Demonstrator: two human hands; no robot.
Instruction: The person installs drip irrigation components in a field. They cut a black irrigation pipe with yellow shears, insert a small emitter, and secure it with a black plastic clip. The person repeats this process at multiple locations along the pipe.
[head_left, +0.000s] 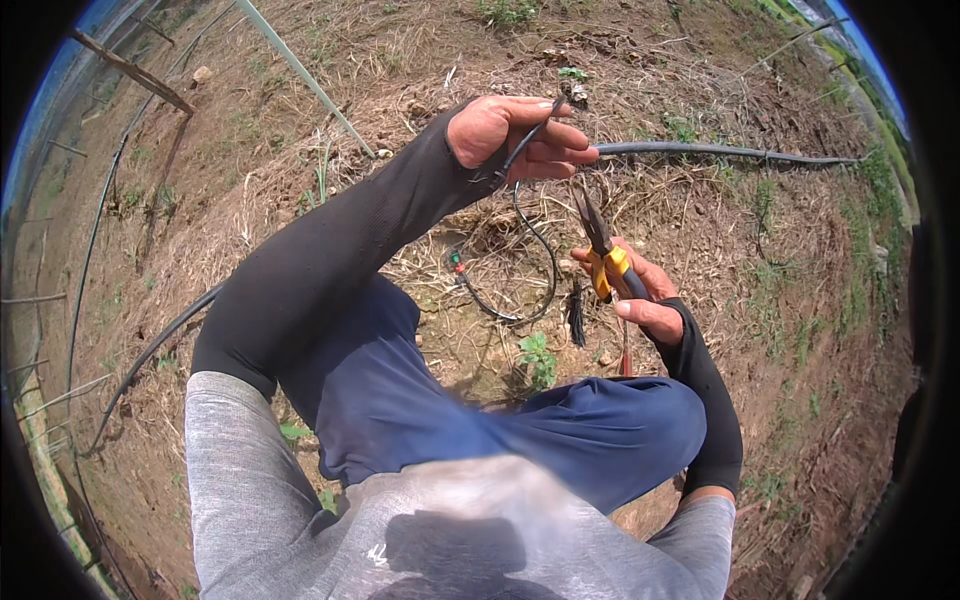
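Note:
My left hand (525,138) is over the straw-strewn ground, its fingers partly curled. A thin black strip (527,143), possibly a cable tie, crosses its palm and is pinched near the fingertips. My right hand (650,290) grips long-nosed pliers (600,240) with yellow and black handles, the jaws pointing up toward my left hand. A thin black tube (553,275) loops below my left hand and ends at a small red and green emitter (457,262). A bundle of thin black strips (576,313) lies beside my right hand.
A thick black hose (730,151) runs across the ground behind my left hand; another stretch (150,350) shows at the left. A pale pole (305,78) slants in the far left. A wooden stake (135,73) stands farther left. A small green plant (538,360) grows near my legs.

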